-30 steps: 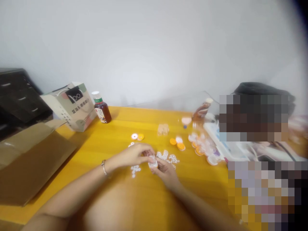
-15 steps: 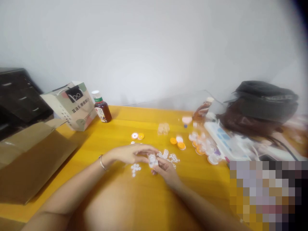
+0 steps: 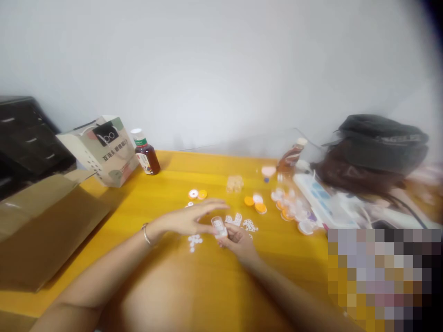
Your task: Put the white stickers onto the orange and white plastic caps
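Between my hands is a small clear container with white pieces showing inside; its exact kind is too blurred to tell. My right hand grips its lower end between thumb and fingers. My left hand is open at its left side, fingers stretched above it and the thumb at or very near its wall. Several small white round pieces lie on the table below my left hand. Beyond my right hand are white cut-out pieces with holes.
On the yellow table are orange and white discs, clear cups and a pile of clear lidded containers. A dark bottle, paper bag and cardboard box stand left. A black bag sits right.
The fingers of my left hand have lifted and spread away from the top of the container. My right hand keeps holding it in nearly the same place.
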A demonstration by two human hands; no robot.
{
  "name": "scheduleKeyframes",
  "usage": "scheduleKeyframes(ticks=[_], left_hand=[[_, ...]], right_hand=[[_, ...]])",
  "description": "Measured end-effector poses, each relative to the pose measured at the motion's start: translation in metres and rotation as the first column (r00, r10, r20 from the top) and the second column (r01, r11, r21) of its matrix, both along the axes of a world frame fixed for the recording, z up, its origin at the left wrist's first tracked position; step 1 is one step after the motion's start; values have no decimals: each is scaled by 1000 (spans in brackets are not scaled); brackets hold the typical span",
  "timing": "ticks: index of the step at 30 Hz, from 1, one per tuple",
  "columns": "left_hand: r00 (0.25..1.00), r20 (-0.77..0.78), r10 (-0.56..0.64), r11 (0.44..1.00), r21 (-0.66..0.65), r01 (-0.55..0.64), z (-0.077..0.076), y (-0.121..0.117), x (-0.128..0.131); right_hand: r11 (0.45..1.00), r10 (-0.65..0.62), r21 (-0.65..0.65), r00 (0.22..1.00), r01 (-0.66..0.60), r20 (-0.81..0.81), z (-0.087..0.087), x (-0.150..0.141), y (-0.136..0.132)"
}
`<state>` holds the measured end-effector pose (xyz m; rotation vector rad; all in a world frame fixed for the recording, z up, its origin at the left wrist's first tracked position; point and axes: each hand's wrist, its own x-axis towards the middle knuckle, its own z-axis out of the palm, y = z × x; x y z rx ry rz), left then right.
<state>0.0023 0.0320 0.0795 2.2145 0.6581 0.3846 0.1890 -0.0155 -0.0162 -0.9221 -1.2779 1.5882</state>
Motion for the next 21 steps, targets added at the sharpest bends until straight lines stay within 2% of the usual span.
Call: scheduleKeyframes(ticks=[2,3,6,8,11,12,16,17,20,21], left_hand=[[990,-23,142,989,37,-141,-4,-1,2],[988,-35,152,988,43,-151,-4,-1,3],[999,-36,-21,999,38,22,-1,-2,3],[998,-23,-56,997,59,58,2,-3,2],[991,-42,125,989,87,-121,3,-6,2],[989,-48,143,987,80,-139,3,-7,3],[998,-22,-67,995,68,68,4,-8,4],[999,-15,-49,995,85,50,3,-9,4],[980,-56,190,977,108,-183,2,-12,4],[973,-74,220,972,101,-212,1,-12,5]], right_hand=[[1000,6,4,1000,-6,-1,0,0,0],[1000,5,0,1000,-5,0,0,0,0],[1000,-7,-21,1000,7,15,2,0,-1],[1000,-11,-24,1000,11,19,1,0,-1],[1000,-10,-8,1000,10,5,0,-1,-1],[1000,-9,-5,1000,9,6,0,-1,-1],[1000,-27,-6,999,27,25,1,-1,-1],[999,-31,-6,999,31,25,2,-2,-1],[1000,-29,-4,999,29,18,2,-2,-1],[1000,-24,-2,1000,24,15,2,-1,-1]])
